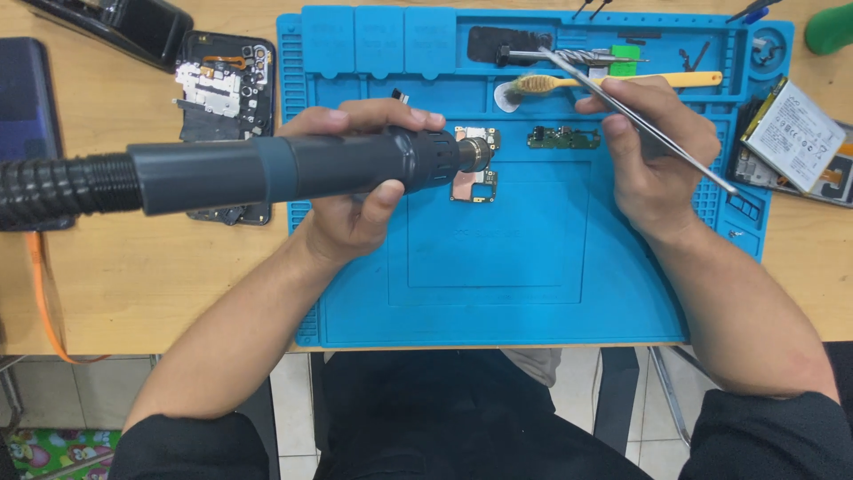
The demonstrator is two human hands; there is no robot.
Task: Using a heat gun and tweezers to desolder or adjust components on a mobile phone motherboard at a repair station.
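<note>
Hot-air work on a small circuit board

Left hand point(355, 191) grips a grey cylindrical hot-air gun point(284, 169), metal nozzle over the coppery circuit board point(474, 182); right hand point(653, 160) pinches slim steel tweezers point(640, 120) above the blue mat point(533, 267).

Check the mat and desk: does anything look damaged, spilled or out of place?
Nothing spilled. The phone left of the mat lies opened, insides exposed. The hot-air nozzle points at a board, and a toothbrush lies among the tools.
</note>
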